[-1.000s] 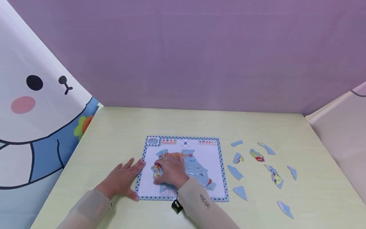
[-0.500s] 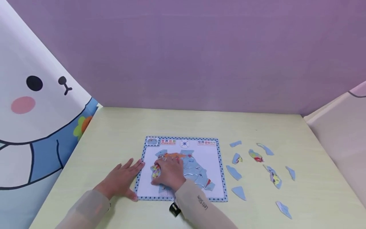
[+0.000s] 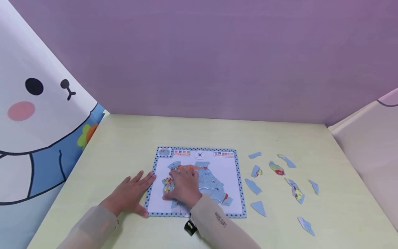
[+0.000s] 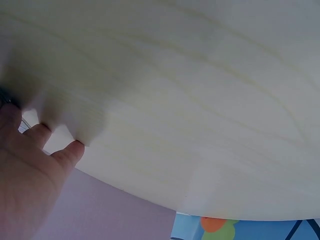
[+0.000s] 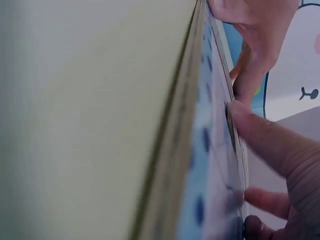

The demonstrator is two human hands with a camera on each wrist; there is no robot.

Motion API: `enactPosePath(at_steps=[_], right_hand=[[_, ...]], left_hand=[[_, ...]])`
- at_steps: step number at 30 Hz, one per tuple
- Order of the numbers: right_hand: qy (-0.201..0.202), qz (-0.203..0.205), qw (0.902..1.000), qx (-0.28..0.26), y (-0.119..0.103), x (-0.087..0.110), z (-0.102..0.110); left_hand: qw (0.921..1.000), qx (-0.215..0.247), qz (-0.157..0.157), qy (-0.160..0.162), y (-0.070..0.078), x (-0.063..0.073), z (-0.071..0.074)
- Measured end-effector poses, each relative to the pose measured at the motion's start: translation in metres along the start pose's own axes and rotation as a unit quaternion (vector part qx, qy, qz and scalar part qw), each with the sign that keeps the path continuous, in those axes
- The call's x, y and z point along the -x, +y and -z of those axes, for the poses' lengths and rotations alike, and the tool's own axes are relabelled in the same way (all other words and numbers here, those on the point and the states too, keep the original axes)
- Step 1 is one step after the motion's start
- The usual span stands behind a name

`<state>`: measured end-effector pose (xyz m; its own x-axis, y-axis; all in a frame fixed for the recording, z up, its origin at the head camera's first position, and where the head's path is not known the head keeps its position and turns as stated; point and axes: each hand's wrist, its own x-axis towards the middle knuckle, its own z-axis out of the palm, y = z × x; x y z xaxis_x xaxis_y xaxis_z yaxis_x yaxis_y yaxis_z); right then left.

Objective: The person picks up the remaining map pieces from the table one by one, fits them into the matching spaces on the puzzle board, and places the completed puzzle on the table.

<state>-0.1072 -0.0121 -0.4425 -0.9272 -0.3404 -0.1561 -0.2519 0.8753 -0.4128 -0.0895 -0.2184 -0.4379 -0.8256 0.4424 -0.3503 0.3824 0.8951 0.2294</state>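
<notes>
Left hand (image 3: pixel 132 193) is resting spread against board (image 3: pixel 230 173) | right hand (image 3: pixel 185 186) touching pieces (image 3: pixel 211 180), pinch unclear | likely aligning, needing pressing next

Gloss amid matt cloth and wood grain.
Under your work, the surface (image 3: pixel 192 133) looks like pale grained wood, smooth with a soft sheen. Your board (image 3: pixel 230 173), lower centre, looks like smooth printed card; the right wrist view shows you its layered, matt edge. The fitted pieces (image 3: pixel 211 181) catch light glossily; the loose pieces (image 3: pixel 253 186) at right look smooth. Across the top, you have a backdrop (image 3: pixel 217 62) of matt, faintly creased cloth. Your right sleeve (image 3: pixel 211 218), bottom centre, is matt fabric.
</notes>
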Motion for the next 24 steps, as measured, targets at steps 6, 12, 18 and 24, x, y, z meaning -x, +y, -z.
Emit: enactPosePath(at_steps=[6,12,18,24], right_hand=[[-0.01,0.029,0.9995,-0.001,0.004,-0.002,0.001],[-0.027,0.044,0.9987,0.007,0.006,-0.009,0.007],[-0.043,0.05,0.9976,0.021,0.007,-0.011,0.012],[-0.051,0.061,0.9962,0.035,0.01,-0.014,0.013]], left_hand=[[1.0,-0.003,0.007,-0.006,0.001,0.002,0.003],[0.9999,-0.008,0.006,-0.005,0.003,-0.001,0.005],[1.0,0.001,0.004,-0.004,0.005,0.0,0.005],[1.0,0.001,0.005,-0.002,0.005,0.001,0.005]])
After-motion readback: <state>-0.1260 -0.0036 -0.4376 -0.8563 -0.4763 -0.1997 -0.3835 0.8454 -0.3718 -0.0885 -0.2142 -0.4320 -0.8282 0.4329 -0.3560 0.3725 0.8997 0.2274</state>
